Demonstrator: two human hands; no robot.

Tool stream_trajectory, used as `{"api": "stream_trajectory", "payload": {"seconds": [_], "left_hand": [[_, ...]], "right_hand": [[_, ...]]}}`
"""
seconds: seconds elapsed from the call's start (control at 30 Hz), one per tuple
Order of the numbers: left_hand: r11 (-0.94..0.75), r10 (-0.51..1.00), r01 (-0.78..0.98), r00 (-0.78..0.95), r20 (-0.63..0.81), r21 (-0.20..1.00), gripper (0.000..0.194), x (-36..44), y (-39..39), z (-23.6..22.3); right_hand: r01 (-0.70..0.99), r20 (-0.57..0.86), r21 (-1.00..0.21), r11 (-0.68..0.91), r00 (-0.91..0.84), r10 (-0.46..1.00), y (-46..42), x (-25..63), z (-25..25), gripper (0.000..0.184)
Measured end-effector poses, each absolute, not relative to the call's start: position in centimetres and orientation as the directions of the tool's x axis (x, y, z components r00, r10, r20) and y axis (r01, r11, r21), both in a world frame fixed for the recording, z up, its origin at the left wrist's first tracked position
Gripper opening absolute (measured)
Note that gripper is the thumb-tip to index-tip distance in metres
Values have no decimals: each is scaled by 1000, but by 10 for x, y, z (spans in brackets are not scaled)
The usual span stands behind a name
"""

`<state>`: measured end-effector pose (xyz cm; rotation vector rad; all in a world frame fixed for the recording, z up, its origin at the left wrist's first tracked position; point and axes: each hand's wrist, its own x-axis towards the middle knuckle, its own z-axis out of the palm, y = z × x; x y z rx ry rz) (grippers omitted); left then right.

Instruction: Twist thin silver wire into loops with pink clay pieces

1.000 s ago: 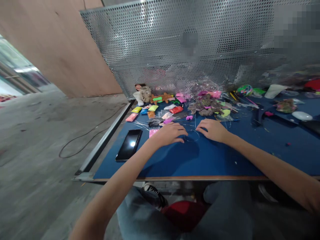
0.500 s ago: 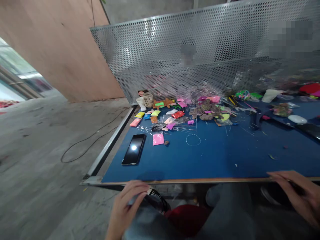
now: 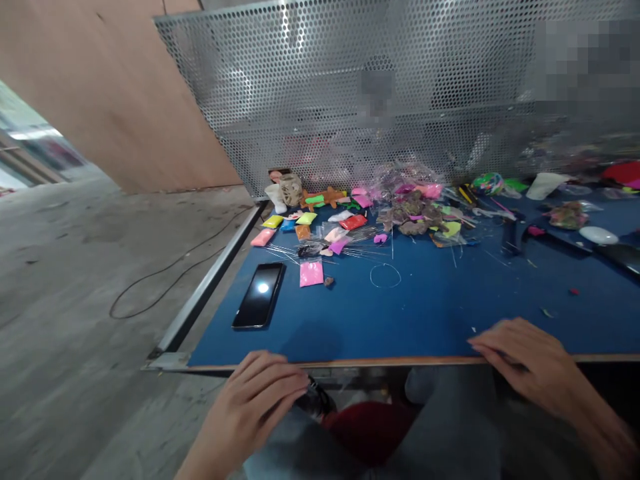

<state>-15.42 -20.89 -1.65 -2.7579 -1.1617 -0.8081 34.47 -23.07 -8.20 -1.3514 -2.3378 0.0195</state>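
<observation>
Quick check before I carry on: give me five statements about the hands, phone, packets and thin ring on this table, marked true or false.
1. The left hand and right hand are both by the near edge of the table. True.
2. The thin ring lies to the right of the bright pink packet. True.
3. The right hand is touching the thin ring. False: the ring lies on the table, apart from both hands.
4. The phone lies to the left of the bright pink packet. True.
5. The left hand covers the phone. False: the phone is in full view.
</observation>
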Motion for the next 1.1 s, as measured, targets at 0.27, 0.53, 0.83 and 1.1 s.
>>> {"api": "stream_trajectory", "payload": {"seconds": [0.27,0.53,0.83,1.1], "left_hand": [[-879,476,431,785,396,202,22,-49,-86,60],[-743,632,669,712,307,-22,25,-21,40,5],[-783,595,621,766,244,-39,22,-23,39,-19],[-778,604,626,766,222,-44,24,-20,40,-24]], "right_hand": [[670,319,-332,664,-583,747,-61,270,30,28],[718,234,-324,615,-570,788,11,259,-23,29],[764,107,-377,523,-525,844,9,250,-37,22],[811,47,-310,496,-508,860,7,252,-37,22]]}}
